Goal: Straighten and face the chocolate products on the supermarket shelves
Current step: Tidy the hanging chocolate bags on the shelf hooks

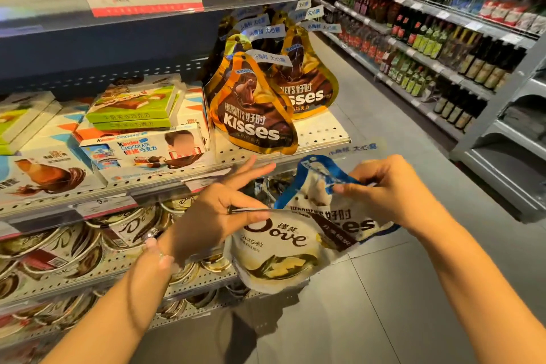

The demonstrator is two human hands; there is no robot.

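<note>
Glossy plastic Dove pouch [277, 248], perforated matt metal shelf [322, 130]

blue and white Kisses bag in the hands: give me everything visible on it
The blue and white Kisses bag is a drop-shaped pouch of glossy, crinkled film with a blue border, white face and dark lettering. It is held in the air in front of the shelves, tilted, its narrow top up. The right hand pinches its upper edge. The white Dove bag overlaps its lower left, held by the left hand. Its bottom edge is partly hidden.

Bare forearms, hands [206, 216] (no sleeves)
</note>
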